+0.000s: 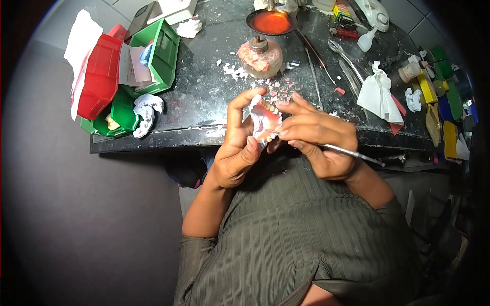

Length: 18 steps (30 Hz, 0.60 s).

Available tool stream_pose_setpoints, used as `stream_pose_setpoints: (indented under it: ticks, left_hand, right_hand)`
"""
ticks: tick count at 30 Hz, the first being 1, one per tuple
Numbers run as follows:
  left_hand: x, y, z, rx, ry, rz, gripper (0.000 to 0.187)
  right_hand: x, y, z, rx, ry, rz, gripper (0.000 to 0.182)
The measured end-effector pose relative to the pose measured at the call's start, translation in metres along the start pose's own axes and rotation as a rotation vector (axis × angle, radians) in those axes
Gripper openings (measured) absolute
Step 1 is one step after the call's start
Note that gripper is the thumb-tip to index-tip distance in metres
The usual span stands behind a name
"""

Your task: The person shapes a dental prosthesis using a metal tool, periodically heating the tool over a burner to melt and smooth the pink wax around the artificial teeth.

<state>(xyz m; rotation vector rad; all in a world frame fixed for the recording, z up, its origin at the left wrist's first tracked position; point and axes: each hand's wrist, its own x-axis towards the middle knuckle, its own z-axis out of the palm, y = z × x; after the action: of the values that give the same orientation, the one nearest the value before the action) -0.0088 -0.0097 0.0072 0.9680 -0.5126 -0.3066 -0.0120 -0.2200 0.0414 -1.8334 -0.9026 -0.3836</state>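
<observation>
My left hand [234,155] is closed around a denture model [259,122], a white plaster cast with pink wax and a row of teeth, held just above the table's front edge. Pinched between the fingers of my right hand [329,140] is a slim metal carving tool [353,152]. Its tip meets the model near the lower teeth, though fingers partly cover the contact. Behind my hands, pink and white shavings [278,92] lie scattered on the dark table [204,76]. A round glass spirit lamp [261,58] stands among them.
A dark pan of red-orange wax [272,23] is at the back. Red [102,64] and green bins [166,56] stand left, near a white plaster piece [146,115]. Metal tools [352,64], a crumpled tissue [376,92] and a white squeeze bulb [366,40] lie right.
</observation>
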Motion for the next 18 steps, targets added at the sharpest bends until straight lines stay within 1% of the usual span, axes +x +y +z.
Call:
stream_pose_setpoints:
  ticks: [2,3,4,6,8,10,12,13,14,15,16,18]
  left_hand:
    - [-0.002,-0.001,0.000,-0.002,0.002,-0.009,0.086]
    - [-0.001,0.000,0.001,-0.005,-0.003,-0.015,0.086]
    - [0.000,0.001,0.001,-0.006,-0.010,-0.017,0.086]
    - [-0.001,0.000,0.002,-0.026,-0.004,-0.003,0.085]
    - [-0.004,-0.003,0.002,0.016,0.022,0.004,0.084]
    - [-0.004,-0.003,0.001,-0.016,-0.005,0.021,0.082]
    - [-0.003,-0.003,0.002,0.027,0.007,0.066,0.081]
    - [-0.003,-0.003,-0.001,0.050,-0.005,0.053,0.081]
    - [-0.003,-0.007,-0.002,0.120,-0.026,0.100,0.080]
    - [-0.002,-0.009,-0.003,0.157,-0.026,0.128,0.080]
    - [-0.003,-0.010,-0.003,0.193,-0.024,0.155,0.079]
    - [-0.005,-0.014,-0.007,0.182,-0.025,0.146,0.079]
  right_hand:
    - [0.001,0.001,0.000,0.057,0.080,0.003,0.010]
    - [0.001,0.003,0.000,0.005,0.135,0.021,0.010]
    - [-0.001,0.002,0.001,0.005,0.135,0.020,0.010]
    - [-0.002,-0.002,0.003,-0.028,0.013,-0.001,0.010]
    - [0.000,0.000,0.001,-0.020,0.047,0.010,0.010]
    - [0.000,0.002,0.000,0.000,0.116,0.038,0.010]
    - [0.001,0.000,-0.001,-0.018,0.110,0.045,0.010]
    - [0.000,-0.004,0.000,-0.009,0.042,0.030,0.010]
    - [-0.001,-0.006,0.000,-0.001,-0.025,0.018,0.010]
    - [0.001,-0.008,-0.003,0.031,-0.040,0.046,0.010]
    - [0.002,-0.007,-0.004,0.063,0.013,0.046,0.009]
    - [0.002,0.001,-0.005,-0.034,0.068,0.058,0.009]
